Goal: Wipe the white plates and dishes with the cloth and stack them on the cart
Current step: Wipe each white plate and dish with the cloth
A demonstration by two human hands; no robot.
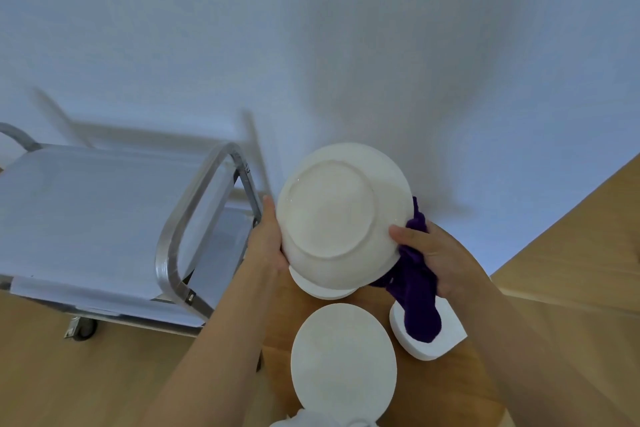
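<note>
Hands first: your left hand (pixel 268 246) cups the left rim of the bowl (pixel 341 217), fingers hidden behind it, thumb along the edge. Your right hand (pixel 438 258) pinches the right rim with the thumb on the underside, and its curled fingers clamp the cloth (pixel 417 302) against the bowl. You hold the bowl tilted, base toward you, above the far edge of the table (pixel 433 388). A dish (pixel 322 288) sits under it at that edge. Cloth hangs onto a second dish (pixel 427 333) by the right edge. A plate (pixel 343 357) lies near the middle. Left of the table stands the cart (pixel 86 215), its top shelf bare.
</note>
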